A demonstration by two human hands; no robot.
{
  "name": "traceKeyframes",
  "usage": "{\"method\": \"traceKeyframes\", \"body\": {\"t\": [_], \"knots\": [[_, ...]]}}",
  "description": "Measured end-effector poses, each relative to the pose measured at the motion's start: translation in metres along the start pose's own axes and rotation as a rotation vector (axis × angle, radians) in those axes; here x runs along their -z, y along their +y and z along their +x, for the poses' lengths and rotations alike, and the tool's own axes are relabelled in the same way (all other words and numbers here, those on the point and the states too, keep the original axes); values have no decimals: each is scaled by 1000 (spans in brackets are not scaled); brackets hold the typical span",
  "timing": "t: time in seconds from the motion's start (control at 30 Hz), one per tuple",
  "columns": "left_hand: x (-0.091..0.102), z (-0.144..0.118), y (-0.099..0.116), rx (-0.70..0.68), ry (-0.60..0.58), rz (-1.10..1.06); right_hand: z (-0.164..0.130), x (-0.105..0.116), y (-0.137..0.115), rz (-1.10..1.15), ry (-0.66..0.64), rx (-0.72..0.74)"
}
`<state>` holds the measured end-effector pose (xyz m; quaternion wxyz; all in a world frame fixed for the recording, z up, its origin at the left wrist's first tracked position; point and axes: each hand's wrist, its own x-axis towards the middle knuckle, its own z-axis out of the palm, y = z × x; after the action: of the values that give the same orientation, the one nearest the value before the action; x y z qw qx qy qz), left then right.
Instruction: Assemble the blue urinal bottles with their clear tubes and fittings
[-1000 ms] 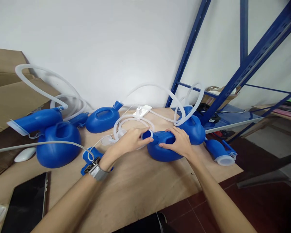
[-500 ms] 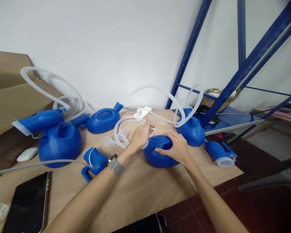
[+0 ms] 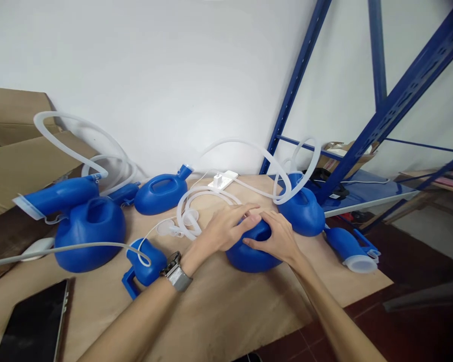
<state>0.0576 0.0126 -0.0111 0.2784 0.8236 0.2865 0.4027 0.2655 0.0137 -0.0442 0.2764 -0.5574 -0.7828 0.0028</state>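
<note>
A: Both your hands sit on the same blue jug (image 3: 251, 254), mid-table near the front edge. Your left hand (image 3: 226, 229) lies over its top w/ fingers curled down round the neck end; your right hand (image 3: 274, 234) grips the handle side, thumb tucked under. Fingertips nearly touch over the top.

B: Step in hand?

A: Looks like you're working the neck or cap of that jug. Left covers the opening, so can't tell if anything's fitted there. Next move, I'd judge, calls for a firm hold from the right while the left does the fine work at the neck.

B: What's round it?

A: White tubing (image 3: 196, 206) coils just left of your left hand, touching the wooden table (image 3: 219, 306). Second jug (image 3: 304, 208) just behind-right w/ a hose looped over it. Loose blue spout (image 3: 349, 246) w/ a clear cap lies right of that, near the table corner.

B: Left side?

A: Big jug (image 3: 88, 234) w/ spout attached, another jug (image 3: 160, 188) by the wall, small blue fitting (image 3: 145, 261) beside your wristwatch (image 3: 175, 271). Tablet (image 3: 33, 327) at front-left corner.

B: Anything inside the jugs?

A: Can't tell; they're opaque, openings not facing you.
</note>
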Motion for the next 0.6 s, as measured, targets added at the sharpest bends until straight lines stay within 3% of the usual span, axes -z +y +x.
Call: {"method": "traceKeyframes", "body": {"t": [0.13, 0.3, 0.4, 0.47, 0.53, 0.6], "knots": [[7, 2, -2, -157, -109, -101, 1, -1, 0, 47, -12, -26], [5, 4, -9, -133, -68, -223, 5, 3, -4, 56, -137, -198], [3, 4, -14, 31, 34, -367, 4, 6, -8, 40, -200, -269], [6, 3, -18, 206, 205, -451, 3, 7, -9, 22, -204, -275], [15, -1, -21, 376, 375, -455, 2, 9, -6, -1, -192, -265], [30, -11, -23, 506, 441, -370, 2, 12, 2, -50, -157, -262]]}}
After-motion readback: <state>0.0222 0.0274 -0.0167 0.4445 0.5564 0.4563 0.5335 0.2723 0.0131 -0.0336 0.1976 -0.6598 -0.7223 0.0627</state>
